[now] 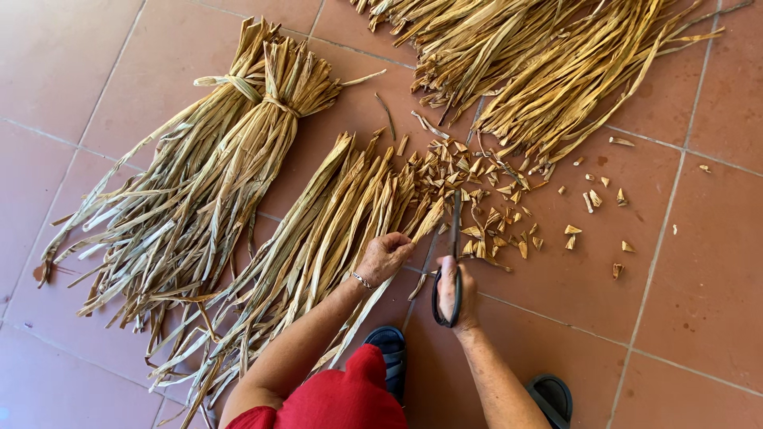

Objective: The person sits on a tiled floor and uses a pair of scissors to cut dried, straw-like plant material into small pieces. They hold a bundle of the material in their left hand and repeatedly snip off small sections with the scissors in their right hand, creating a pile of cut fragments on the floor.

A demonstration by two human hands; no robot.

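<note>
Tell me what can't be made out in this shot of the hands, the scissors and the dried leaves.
Head view:
- Scissors: whether the blades are open; they show edge-on, the handles covered by the right hand.
- Left hand: its fingertips, curled into the loose bundle.
- Top leaf pile: its far end, cut off by the top edge.
- Sandals: partly hidden by the arms and red clothing.

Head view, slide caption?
Left hand grips dried straw-coloured leaf strips; right hand holds black-handled scissors at their ends.
</note>
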